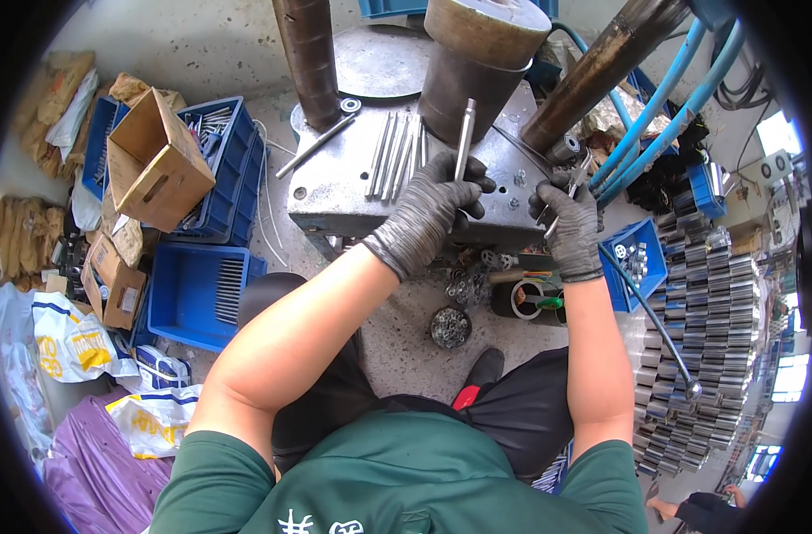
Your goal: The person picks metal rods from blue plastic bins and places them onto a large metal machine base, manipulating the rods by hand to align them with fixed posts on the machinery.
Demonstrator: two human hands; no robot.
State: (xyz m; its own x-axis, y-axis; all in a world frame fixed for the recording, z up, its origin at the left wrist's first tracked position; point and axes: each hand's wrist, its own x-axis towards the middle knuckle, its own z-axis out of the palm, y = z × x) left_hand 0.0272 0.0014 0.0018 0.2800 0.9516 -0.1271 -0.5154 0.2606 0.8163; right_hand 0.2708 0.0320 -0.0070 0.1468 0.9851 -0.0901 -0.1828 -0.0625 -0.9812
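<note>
My left hand [424, 214], in a dark grey glove, is closed round a shiny metal rod [465, 138] that stands nearly upright above the press table [330, 191]. The gloved right hand [573, 230] grips a slim metal piece [580, 174] beside the table's right edge; its exact kind is unclear. Several similar metal rods [390, 156] lie side by side on the table, left of the thick steel cylinder [464, 84]. A longer bar [317, 145] rests aslant at the table's left, near a small metal ring [350, 105].
Blue crates [188, 307] and an open cardboard box [161, 169] stand at left. A ball-ended lever [655, 329] slants out at right, by a blue bin of metal parts [637, 258] and stacked metal cylinders [700, 329]. Two steel columns [306, 62] rise from the table.
</note>
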